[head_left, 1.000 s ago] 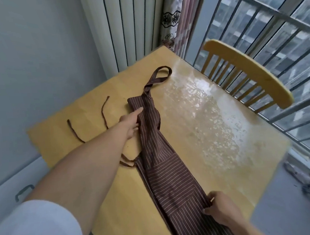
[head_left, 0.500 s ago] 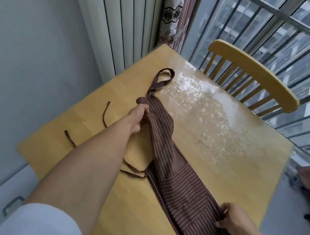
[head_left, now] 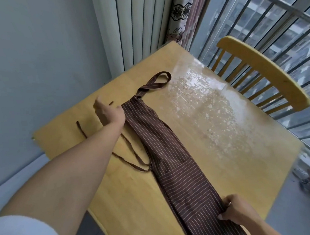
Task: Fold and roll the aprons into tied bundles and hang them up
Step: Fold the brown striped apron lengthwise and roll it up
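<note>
1. Worktop (head_left: 132, 204): yellow wood, far right part glossy and mottled. A yellow chair (head_left: 265, 68) stands at its far side by the window railing.
2. Apron (head_left: 173, 163): brown, pin-striped, folded into a long narrow band lying diagonally across the worktop, pocket panel in the near half. Near end runs off the bottom of the view.
3. Left hand (head_left: 109, 113): at the bib's left edge. Its fingers look straight, possibly pressing the cloth; a grip cannot be made out.
4. Right hand (head_left: 233, 209): fingers curled round the band's right edge near the hem, pinching it.
5. Neck loop (head_left: 156, 83): flat on the worktop beyond the bib.
6. Waist ties (head_left: 133, 157): trail loose to the left, partly under the forearm.
7. Risk, as judged: if the band is rolled with the ties loose, they may snag or get wound in; uneven tension between the hands could skew the fold.
</note>
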Demonstrator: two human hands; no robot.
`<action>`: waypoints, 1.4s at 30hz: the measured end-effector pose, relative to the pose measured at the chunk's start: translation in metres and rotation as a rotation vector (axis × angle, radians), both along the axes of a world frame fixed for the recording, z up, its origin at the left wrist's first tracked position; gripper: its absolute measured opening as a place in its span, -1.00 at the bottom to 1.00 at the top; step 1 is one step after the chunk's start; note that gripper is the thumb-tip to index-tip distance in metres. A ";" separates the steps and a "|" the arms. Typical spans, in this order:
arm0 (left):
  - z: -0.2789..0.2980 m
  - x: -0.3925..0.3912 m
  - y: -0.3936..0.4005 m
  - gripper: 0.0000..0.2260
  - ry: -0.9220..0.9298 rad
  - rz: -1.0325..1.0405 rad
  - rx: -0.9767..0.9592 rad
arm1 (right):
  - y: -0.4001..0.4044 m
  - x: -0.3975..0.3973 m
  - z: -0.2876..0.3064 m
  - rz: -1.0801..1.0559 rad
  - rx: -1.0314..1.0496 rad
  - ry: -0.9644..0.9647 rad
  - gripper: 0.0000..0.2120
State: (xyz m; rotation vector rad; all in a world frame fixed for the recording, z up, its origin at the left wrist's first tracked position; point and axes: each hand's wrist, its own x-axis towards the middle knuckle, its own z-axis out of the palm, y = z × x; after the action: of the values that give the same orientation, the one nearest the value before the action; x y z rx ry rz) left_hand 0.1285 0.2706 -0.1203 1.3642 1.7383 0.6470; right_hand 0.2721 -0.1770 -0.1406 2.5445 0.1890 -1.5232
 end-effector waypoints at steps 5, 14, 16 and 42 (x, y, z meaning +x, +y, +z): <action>-0.012 -0.008 -0.097 -0.51 0.285 -0.856 0.464 | -0.002 -0.006 0.008 -0.012 0.055 -0.004 -0.66; -0.018 -0.011 -0.204 -0.49 -0.114 -0.203 -0.128 | -0.035 -0.017 0.008 -0.101 0.237 -0.071 -0.70; -0.007 -0.001 -0.171 -0.51 -0.234 -0.068 -0.374 | -0.040 -0.020 0.008 -0.112 0.248 -0.098 -0.68; -0.012 -0.002 -0.016 -0.64 -0.133 -0.083 -0.400 | 0.086 -0.010 0.047 0.201 0.384 -0.314 -0.58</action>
State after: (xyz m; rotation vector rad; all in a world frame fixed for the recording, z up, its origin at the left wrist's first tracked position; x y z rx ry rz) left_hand 0.1262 0.2545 -0.1326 1.0817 1.5915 0.3129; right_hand 0.2624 -0.0906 -0.0940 2.9008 0.7308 -1.0803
